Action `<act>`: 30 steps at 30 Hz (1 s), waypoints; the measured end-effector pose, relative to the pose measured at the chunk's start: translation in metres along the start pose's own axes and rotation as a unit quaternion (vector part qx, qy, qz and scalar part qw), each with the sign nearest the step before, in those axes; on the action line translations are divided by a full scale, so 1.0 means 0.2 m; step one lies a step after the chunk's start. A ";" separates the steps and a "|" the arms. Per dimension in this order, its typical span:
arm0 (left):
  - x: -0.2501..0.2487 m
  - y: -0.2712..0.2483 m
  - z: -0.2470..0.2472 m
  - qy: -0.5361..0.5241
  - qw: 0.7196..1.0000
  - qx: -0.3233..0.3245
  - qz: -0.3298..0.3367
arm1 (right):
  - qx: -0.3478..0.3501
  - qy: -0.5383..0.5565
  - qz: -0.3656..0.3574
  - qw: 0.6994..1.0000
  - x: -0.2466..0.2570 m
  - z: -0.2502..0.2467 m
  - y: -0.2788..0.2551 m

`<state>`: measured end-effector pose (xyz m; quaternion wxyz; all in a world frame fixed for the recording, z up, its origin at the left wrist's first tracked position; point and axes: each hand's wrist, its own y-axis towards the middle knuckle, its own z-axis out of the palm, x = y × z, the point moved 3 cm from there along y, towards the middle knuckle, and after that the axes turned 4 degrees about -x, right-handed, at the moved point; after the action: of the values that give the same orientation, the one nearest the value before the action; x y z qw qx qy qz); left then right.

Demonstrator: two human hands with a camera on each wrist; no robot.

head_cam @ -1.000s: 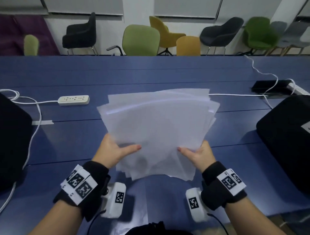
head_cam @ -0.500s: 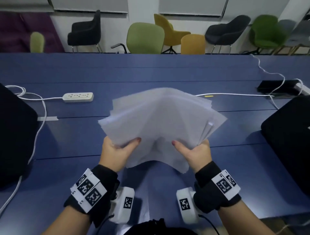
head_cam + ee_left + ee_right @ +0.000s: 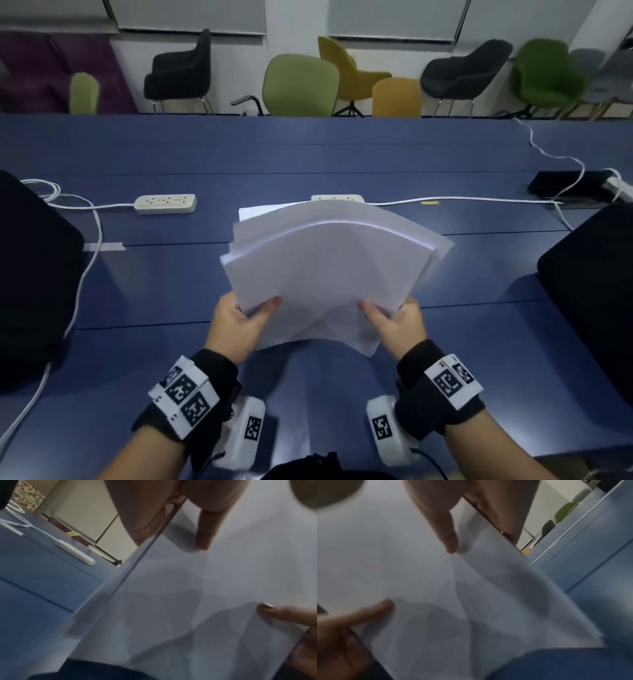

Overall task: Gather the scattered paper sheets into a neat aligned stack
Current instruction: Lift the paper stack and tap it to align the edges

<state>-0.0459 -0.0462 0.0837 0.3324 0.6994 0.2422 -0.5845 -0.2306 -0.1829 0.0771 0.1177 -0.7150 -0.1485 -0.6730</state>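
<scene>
A bundle of several white paper sheets [image 3: 329, 267] is held up over the blue table [image 3: 342, 154], bowed upward in the middle, its edges fanned and uneven. My left hand [image 3: 239, 325] grips its lower left side, thumb on top and fingers hidden beneath. My right hand [image 3: 394, 325] grips the lower right side the same way. The left wrist view shows the paper sheets [image 3: 205, 588] from close up with my left thumb [image 3: 205, 534] pressed on them. In the right wrist view my right thumb [image 3: 443, 531] lies on the paper sheets [image 3: 402, 568].
Two white power strips [image 3: 165, 204] [image 3: 337, 198] with cables lie behind the sheets. Black bags sit at the table's left [image 3: 30, 291] and right [image 3: 589, 291] edges. A black device [image 3: 561, 185] is at far right. Chairs [image 3: 301, 85] stand beyond the table.
Both hands have moved closer together on the sheets, bowing the bundle upward. The loosely spread sheets are now drawn into a narrower, tighter fan.
</scene>
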 end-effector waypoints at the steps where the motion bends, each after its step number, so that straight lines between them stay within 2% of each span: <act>1: 0.01 -0.01 0.00 -0.005 1.000 -0.010 -0.005 | -0.002 -0.002 0.004 1.000 -0.01 0.00 -0.01; 4: 0.01 0.00 -0.01 -0.018 0.999 -0.031 0.007 | -0.015 0.019 -0.007 1.000 0.02 0.00 -0.03; 9: 0.00 -0.01 -0.01 0.004 1.000 0.009 -0.005 | -0.046 -0.013 -0.010 0.999 0.03 0.00 -0.06; 11: 0.00 0.01 -0.02 -0.007 1.000 -0.011 0.009 | -0.076 -0.006 -0.067 0.995 0.10 0.00 -0.06; 13: -0.03 0.05 -0.03 -0.013 0.999 -0.020 0.021 | -0.102 0.017 -0.159 0.982 0.23 0.00 -0.04; 15: -0.05 0.06 -0.02 0.001 0.999 -0.012 0.033 | -0.138 -0.052 -0.286 0.947 0.40 0.01 -0.05; 17: -0.06 0.06 -0.02 0.002 0.999 -0.011 0.036 | -0.157 -0.137 -0.368 0.906 0.51 0.02 -0.06; 21: -0.06 0.05 -0.01 -0.013 0.999 -0.018 0.043 | -0.140 -0.231 -0.388 0.881 0.52 0.02 -0.05; 30: -0.05 0.08 -0.03 -0.035 0.998 -0.029 0.034 | -0.137 -0.223 -0.396 0.880 0.51 0.05 -0.03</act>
<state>-0.0333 -0.0520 0.0961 0.3806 0.6765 0.2235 -0.5896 -0.2187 -0.1684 0.1775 -0.2943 -0.7363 -0.3479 -0.5002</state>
